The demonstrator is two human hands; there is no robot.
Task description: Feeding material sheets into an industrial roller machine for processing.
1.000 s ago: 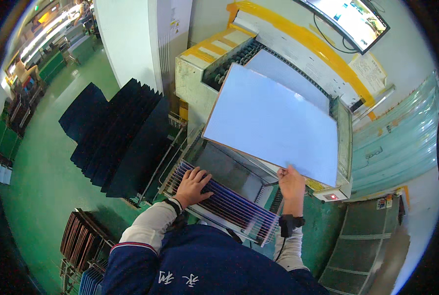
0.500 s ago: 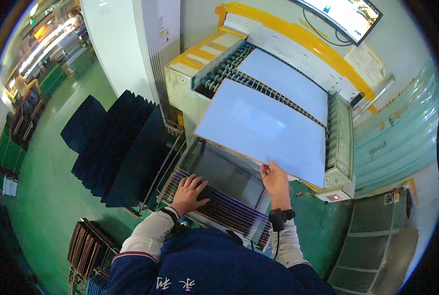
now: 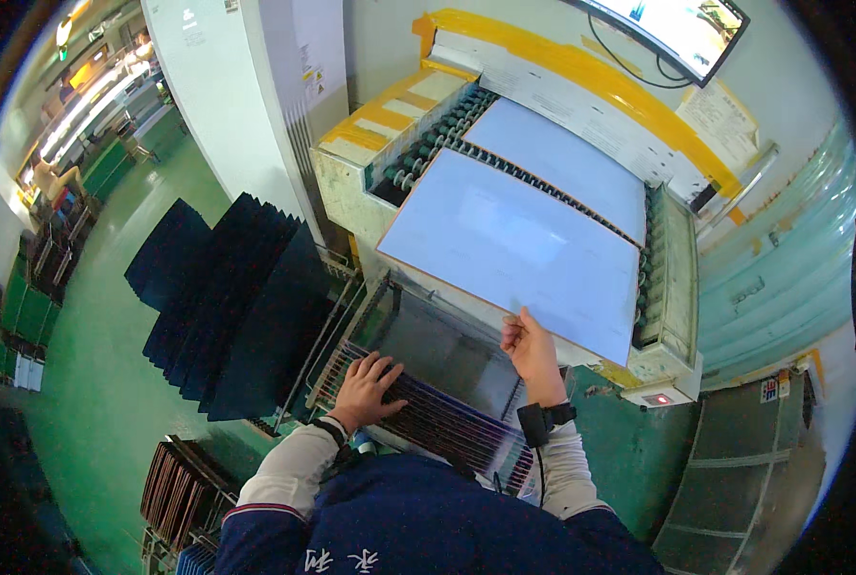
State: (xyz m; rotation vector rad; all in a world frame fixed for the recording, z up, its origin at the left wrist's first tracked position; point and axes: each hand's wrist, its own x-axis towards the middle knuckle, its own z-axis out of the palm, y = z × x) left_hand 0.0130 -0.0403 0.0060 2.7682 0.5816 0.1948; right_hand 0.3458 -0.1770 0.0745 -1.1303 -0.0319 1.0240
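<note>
A flat white panel (image 3: 514, 240) with a thin brown edge lies across the roller conveyor (image 3: 428, 153), its front part jutting towards me. My right hand (image 3: 532, 353) has its fingers curled at the middle of the panel's front edge, thumb and forefinger closed there. The undersides of those fingers are hidden. Fingers spread, my left hand (image 3: 366, 391) rests on the slotted rack (image 3: 447, 417) in front of my body. Several thin dark panels stand on edge in this rack. Farther in on the rollers lies a second white panel (image 3: 562, 158).
Left of the rack stands a row of large black sheets (image 3: 246, 307). A rack of brown-edged boards (image 3: 174, 489) is at lower left. A grey column (image 3: 222, 86) rises beside the conveyor, and a monitor (image 3: 677, 34) hangs above. Grey framed panels (image 3: 735, 479) lean at right.
The near white panel has slid slightly farther onto the rollers, and my right hand has moved forward with it. My left hand stays on the rack. The whole view has shifted a little.
</note>
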